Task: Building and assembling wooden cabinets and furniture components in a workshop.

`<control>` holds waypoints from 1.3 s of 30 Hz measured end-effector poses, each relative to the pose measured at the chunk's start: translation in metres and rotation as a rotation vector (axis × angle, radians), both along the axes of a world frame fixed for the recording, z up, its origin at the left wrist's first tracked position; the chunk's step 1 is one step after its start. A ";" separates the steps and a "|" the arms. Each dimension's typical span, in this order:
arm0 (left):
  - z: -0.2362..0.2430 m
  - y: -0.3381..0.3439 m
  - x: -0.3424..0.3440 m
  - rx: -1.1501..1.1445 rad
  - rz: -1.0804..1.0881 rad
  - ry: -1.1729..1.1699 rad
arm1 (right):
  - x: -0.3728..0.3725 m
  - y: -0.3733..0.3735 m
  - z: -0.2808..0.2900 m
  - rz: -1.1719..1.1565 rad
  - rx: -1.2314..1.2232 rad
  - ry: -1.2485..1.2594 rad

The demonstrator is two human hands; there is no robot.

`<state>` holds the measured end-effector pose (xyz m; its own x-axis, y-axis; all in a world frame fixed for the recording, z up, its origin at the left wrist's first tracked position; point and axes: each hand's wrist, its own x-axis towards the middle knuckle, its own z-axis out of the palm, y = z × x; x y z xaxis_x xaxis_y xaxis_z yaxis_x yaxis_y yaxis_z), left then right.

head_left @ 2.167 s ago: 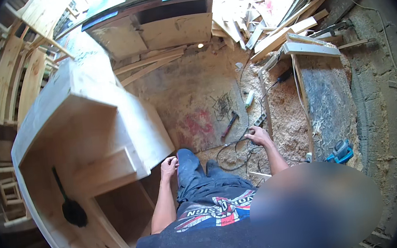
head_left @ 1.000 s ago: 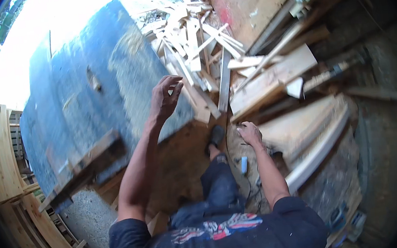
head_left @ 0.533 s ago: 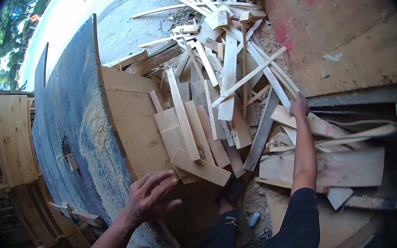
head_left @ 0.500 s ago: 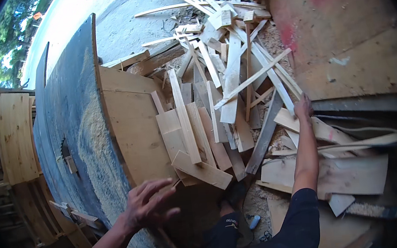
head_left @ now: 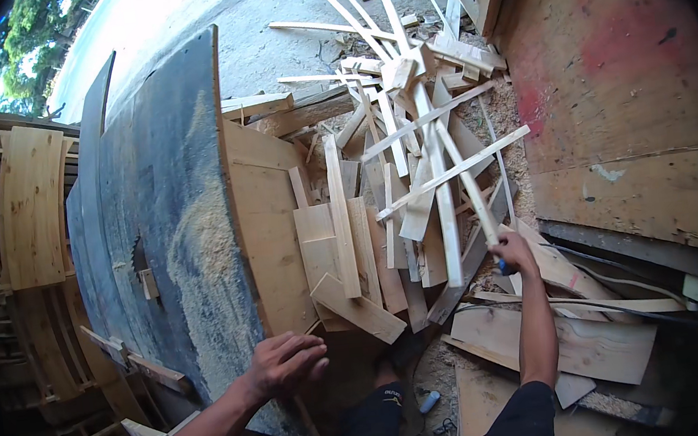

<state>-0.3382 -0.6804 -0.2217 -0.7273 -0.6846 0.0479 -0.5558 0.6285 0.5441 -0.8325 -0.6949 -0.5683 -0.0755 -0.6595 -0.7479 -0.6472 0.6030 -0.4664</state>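
Observation:
My right hand [head_left: 516, 253] is closed around the near end of a long, thin wood strip [head_left: 465, 173], which slants away over a heap of offcuts [head_left: 417, 219]. A small blue thing [head_left: 505, 267] shows by its fingers; I cannot make out what it is. My left hand [head_left: 289, 362] hovers near the close edge of the dark saw table [head_left: 132, 181], with its fingers loosely bent and nothing visible in it. Sawdust [head_left: 203, 250] coats that tabletop. A toothed saw blade [head_left: 138, 254] pokes up through it.
On the right stands a plywood panel [head_left: 610, 114] marked with red paint. Wide boards [head_left: 583, 342] and a cable [head_left: 621, 296] lie below it. Slatted wooden pieces [head_left: 33, 209] are at the left. A small light-blue object [head_left: 430, 402] rests on the ground near my foot.
My right hand has come nearer and slightly left, and the strip in it has shifted across the heap. My left hand's fingers have drawn closer together. The view has shifted too.

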 end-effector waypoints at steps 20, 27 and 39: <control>-0.021 0.019 0.006 -0.132 0.125 0.175 | 0.168 0.325 0.452 -0.885 -0.302 -1.905; -0.005 0.030 -0.081 1.053 0.632 0.675 | 0.223 0.413 0.522 -0.779 -0.330 -1.921; 0.066 0.136 -0.219 1.395 0.845 1.201 | 0.235 0.551 0.617 -0.670 -0.404 -1.232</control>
<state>-0.5577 -0.5441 -0.1559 -0.2772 -0.7586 -0.5896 0.5134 -0.6357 0.5765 -0.5976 -0.1439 0.0486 0.0917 -0.9357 -0.3407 0.6233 0.3207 -0.7132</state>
